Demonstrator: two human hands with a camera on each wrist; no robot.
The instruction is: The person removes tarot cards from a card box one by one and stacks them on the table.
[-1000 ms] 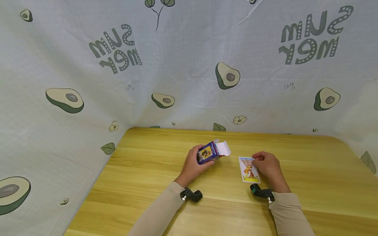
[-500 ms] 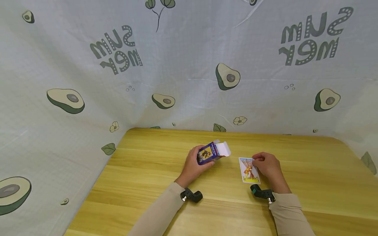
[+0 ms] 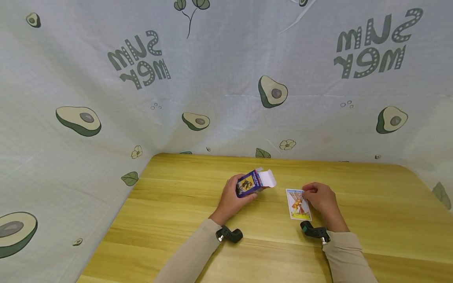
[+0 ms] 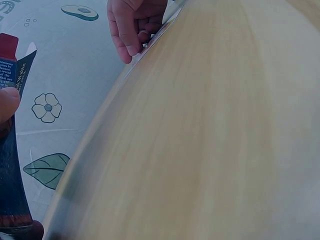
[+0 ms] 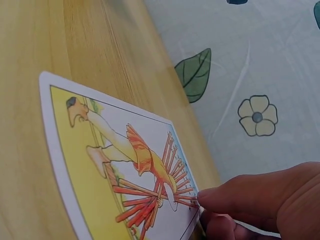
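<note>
My left hand (image 3: 228,204) holds a purple-blue tarot card box (image 3: 247,184), tilted above the table, its white top flap (image 3: 267,178) lifted. Whether cards lie inside cannot be seen. The left wrist view catches only the printed side of the box (image 4: 12,170) at its left edge. To the right, my right hand (image 3: 323,201) pinches a tarot card (image 3: 298,205) by its upper right part. The card is face up and shows a figure carrying a bundle of red rods. From the right wrist, the thumb (image 5: 215,197) lies at the card's edge, with fingers curled below.
A wood-grain table (image 3: 159,224) spreads under both hands. Behind it and at its left hangs a pale cloth (image 3: 219,70) printed with avocados, flowers and lettering. A black wrist camera sits on each wrist, the left one (image 3: 231,234) and the right one (image 3: 311,230).
</note>
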